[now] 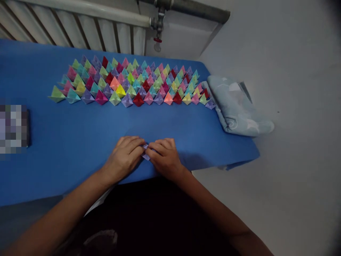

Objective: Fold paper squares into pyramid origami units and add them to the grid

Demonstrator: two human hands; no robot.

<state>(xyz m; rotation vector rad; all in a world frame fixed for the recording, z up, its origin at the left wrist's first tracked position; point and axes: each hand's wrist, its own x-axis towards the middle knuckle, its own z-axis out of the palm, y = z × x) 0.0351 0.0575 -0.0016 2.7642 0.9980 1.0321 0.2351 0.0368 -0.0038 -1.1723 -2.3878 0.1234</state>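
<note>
A small piece of purple paper [145, 153] lies between my two hands near the front edge of the blue-covered table. My left hand [126, 154] grips its left side with the fingers bent over it. From the other side my right hand [165, 156] pinches the same paper, fingers curled. Most of the paper is hidden under the fingertips, so its folds cannot be made out. Beyond the hands stand several rows of folded paper boats [127, 100] in many colours, apart from both hands.
The blue cloth [87, 135] covers the table. A folded light-blue fabric bundle [236, 106] lies at the right end beside the wall. At the left edge is a blurred-out object [13, 128]. Behind the table are a radiator [103, 30] and a pipe with a red-handled valve [158, 30].
</note>
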